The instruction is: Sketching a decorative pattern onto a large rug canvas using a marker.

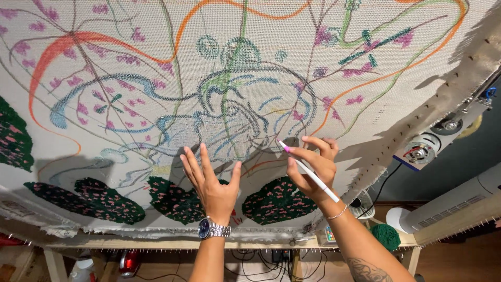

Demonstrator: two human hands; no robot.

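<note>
Across a wooden frame point(172, 244), a large drawn-on canvas point(396, 112) is stretched, with dark green tufted patches point(278, 200) low down. The left hand point(213, 184) is pressed flat, fingers spread. A white marker point(309, 171) is pinched in the right hand point(313, 167), tip touching cloth.

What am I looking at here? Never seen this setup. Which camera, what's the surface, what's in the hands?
One camera, worn on the person's head, looking at their two bare hands. No machine is involved. The surface is a stretched canvas on a wooden frame, covered in coloured drawn lines, with dark green tufted patches along its lower part. The left hand presses flat and open against the cloth. The right hand has a white marker in its grip, pink tip at the canvas. A green yarn ball sits lower right.
</note>
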